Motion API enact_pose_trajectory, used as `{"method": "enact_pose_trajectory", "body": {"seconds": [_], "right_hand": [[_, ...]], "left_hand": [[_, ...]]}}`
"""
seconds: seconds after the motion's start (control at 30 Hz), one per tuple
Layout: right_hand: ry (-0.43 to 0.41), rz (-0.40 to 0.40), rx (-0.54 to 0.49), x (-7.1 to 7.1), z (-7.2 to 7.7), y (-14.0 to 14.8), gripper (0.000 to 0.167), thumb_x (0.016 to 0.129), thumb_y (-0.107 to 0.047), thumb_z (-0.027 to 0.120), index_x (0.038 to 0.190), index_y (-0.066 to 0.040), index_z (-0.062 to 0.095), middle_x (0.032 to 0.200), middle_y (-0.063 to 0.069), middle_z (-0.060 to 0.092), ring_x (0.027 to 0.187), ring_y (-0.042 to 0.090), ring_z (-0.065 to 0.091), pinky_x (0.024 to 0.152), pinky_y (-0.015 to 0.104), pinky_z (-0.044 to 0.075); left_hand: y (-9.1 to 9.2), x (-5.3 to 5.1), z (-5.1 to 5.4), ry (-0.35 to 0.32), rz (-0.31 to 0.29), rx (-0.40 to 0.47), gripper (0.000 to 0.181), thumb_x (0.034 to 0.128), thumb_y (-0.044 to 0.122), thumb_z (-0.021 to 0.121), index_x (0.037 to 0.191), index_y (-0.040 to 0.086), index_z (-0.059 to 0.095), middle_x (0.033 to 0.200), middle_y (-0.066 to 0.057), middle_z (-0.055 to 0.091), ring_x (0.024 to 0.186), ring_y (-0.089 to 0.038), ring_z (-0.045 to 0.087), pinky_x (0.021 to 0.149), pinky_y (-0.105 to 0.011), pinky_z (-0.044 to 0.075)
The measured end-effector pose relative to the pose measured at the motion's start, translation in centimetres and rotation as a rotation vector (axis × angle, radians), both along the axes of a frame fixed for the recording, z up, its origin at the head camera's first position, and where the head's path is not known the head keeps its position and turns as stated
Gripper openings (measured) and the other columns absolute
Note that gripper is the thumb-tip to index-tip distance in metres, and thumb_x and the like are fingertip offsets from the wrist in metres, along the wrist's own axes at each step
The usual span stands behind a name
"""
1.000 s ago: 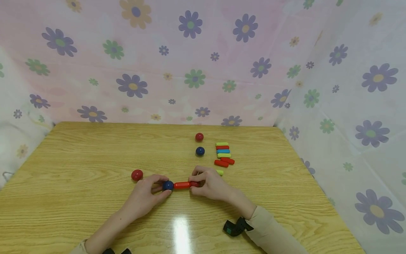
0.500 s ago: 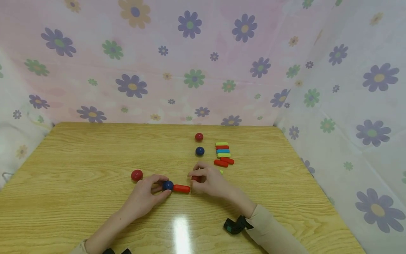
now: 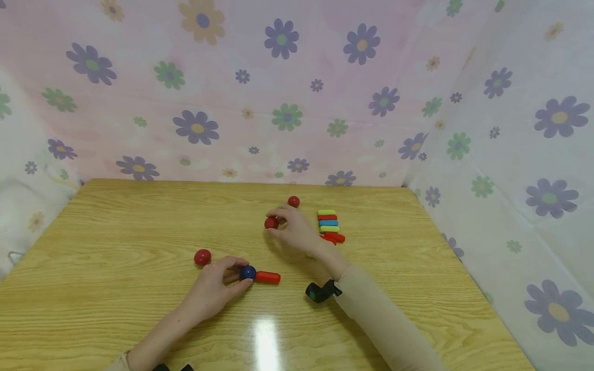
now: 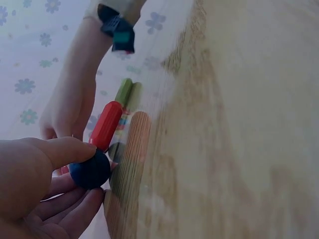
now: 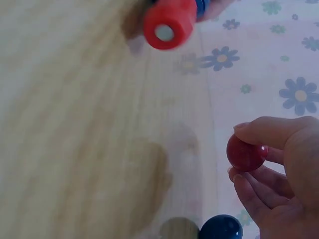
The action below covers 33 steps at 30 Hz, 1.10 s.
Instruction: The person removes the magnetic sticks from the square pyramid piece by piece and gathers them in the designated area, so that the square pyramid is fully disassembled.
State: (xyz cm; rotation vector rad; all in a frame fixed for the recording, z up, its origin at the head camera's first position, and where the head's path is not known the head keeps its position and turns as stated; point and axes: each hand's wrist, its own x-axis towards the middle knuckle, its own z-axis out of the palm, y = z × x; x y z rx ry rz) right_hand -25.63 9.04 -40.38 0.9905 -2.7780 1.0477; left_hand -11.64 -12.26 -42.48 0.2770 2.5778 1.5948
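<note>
In the head view my left hand [image 3: 215, 283] pinches a dark blue ball [image 3: 248, 272] on the table between thumb and fingers. A red stick [image 3: 268, 277] extends rightward from that ball, touching it. Its free end shows a silvery disc in the right wrist view. Farther back, my right hand [image 3: 299, 232] holds a red ball [image 3: 271, 223] at its fingertips, apart from the stick. A second dark blue ball [image 5: 222, 229] lies below this hand in the right wrist view; the hand hides it in the head view.
One red ball [image 3: 202, 257] rests beside my left hand, another red ball [image 3: 294, 201] behind my right. Several short sticks [image 3: 328, 223], yellow-green, red and blue, lie to the right. A green stick [image 4: 124, 92] appears beyond the red one in the left wrist view.
My right hand has parted the red ball from the red stick's end and carried it back and slightly left. The stick's free end has swung slightly nearer me; my left hand stays put.
</note>
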Motion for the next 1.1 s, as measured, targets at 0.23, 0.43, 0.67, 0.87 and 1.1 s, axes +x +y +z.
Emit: {"method": "enact_pose_trajectory", "body": {"seconds": [0.23,0.43,0.67,0.87,1.1], "right_hand": [[-0.050,-0.078,0.080,-2.4,0.7,-2.0,0.040,0.091,-0.021,0.075,0.128,-0.005,0.068,0.118,0.011,0.067,0.101,0.022,0.063,0.089,0.035,0.054],[-0.068,-0.096,0.115,-3.9,0.2,-2.8,0.040,0.094,-0.023,0.071,0.130,-0.004,0.067,0.123,0.012,0.067,0.107,0.024,0.061,0.093,0.038,0.051],[-0.073,-0.088,0.154,-4.2,0.1,-3.2,0.043,0.094,-0.023,0.072,0.132,-0.004,0.065,0.128,0.012,0.066,0.114,0.026,0.061,0.098,0.040,0.051],[-0.076,-0.090,0.180,-4.2,0.1,-3.6,0.044,0.094,-0.024,0.072,0.133,-0.005,0.064,0.127,0.011,0.067,0.110,0.023,0.062,0.095,0.036,0.052],[-0.067,-0.098,0.197,-4.3,0.1,-3.6,0.045,0.093,-0.024,0.072,0.133,-0.006,0.064,0.125,0.010,0.068,0.108,0.023,0.064,0.095,0.036,0.052]], "left_hand": [[-0.1,0.0,-0.2,0.005,-0.019,0.000,0.035,0.0892,0.009,0.075,0.122,0.000,0.064,0.122,-0.017,0.066,0.108,-0.027,0.070,0.087,-0.027,0.058],[0.0,-0.1,-0.4,0.006,-0.018,0.009,0.035,0.0889,0.009,0.075,0.121,0.000,0.064,0.122,-0.016,0.066,0.108,-0.026,0.069,0.087,-0.026,0.058],[0.0,-0.1,-0.4,0.008,-0.009,0.009,0.035,0.0884,0.010,0.076,0.120,0.001,0.065,0.121,-0.016,0.066,0.107,-0.025,0.070,0.086,-0.026,0.058],[-0.1,-0.2,-0.3,0.002,-0.005,0.013,0.035,0.0885,0.010,0.076,0.120,0.001,0.065,0.121,-0.016,0.066,0.108,-0.026,0.070,0.086,-0.027,0.058],[0.0,-0.2,-0.3,-0.001,0.000,0.013,0.034,0.0885,0.011,0.076,0.120,0.001,0.065,0.121,-0.016,0.066,0.108,-0.026,0.070,0.087,-0.028,0.058]]}}
